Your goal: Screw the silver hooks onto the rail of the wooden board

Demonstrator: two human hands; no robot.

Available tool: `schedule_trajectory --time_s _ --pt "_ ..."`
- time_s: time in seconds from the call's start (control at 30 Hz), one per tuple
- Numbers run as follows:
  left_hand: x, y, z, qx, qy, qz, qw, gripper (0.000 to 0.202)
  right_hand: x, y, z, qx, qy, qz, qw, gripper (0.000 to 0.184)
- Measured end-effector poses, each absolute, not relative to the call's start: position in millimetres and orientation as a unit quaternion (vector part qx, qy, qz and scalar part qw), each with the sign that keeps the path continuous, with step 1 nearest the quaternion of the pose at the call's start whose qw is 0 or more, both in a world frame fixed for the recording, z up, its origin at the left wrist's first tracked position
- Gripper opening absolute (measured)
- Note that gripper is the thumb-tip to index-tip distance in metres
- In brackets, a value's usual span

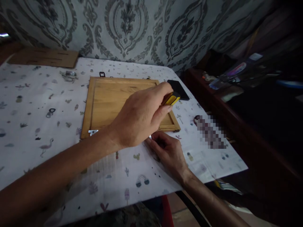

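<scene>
A wooden cabinet door [109, 101] lies flat on a table covered with a white patterned cloth [35, 104]. My left hand [139, 116] is over the door's near right corner, fingers closed round a tool with a yellow and black handle [171, 99]. My right hand [168, 151] rests on the cloth just in front of that corner, fingers curled and pinching a small metal part [150, 137] at the door's edge. A metal hinge [92, 132] sticks out at the door's near left corner.
A black phone [178, 89] lies on the cloth beyond the door's far right corner. A flat brown board [44, 57] sits at the far left by the patterned wall. Dark furniture with clutter stands to the right of the table.
</scene>
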State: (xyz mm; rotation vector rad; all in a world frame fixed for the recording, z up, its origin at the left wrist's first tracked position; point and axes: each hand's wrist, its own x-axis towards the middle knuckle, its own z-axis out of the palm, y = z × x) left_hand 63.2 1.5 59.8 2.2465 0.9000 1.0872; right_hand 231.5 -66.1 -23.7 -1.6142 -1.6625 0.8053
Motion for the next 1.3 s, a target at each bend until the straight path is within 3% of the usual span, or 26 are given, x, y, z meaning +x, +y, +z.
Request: schedule_trajectory --time_s 0.17,0.37,0.73,1.07,1.3 --pt "63 2 60 0.824 0.324 0.396 0.244 0.013 232 -68 -25 -0.627 -0.638 0.303 0.329 0.027" --pt "60 5 61 0.849 0.284 0.380 0.232 0.034 233 -67 -26 -0.623 -0.648 0.294 0.325 0.027" --pt "62 12 57 0.830 0.318 0.437 0.136 0.013 232 -66 -26 -0.620 -0.639 0.311 0.333 0.029" --pt "59 15 61 0.844 0.301 0.421 0.139 0.024 234 -65 -30 -0.610 -0.646 0.311 0.337 0.029" --pt "64 16 65 0.851 0.296 0.419 0.117 0.005 235 -65 -30 -0.613 -0.642 0.318 0.333 0.029"
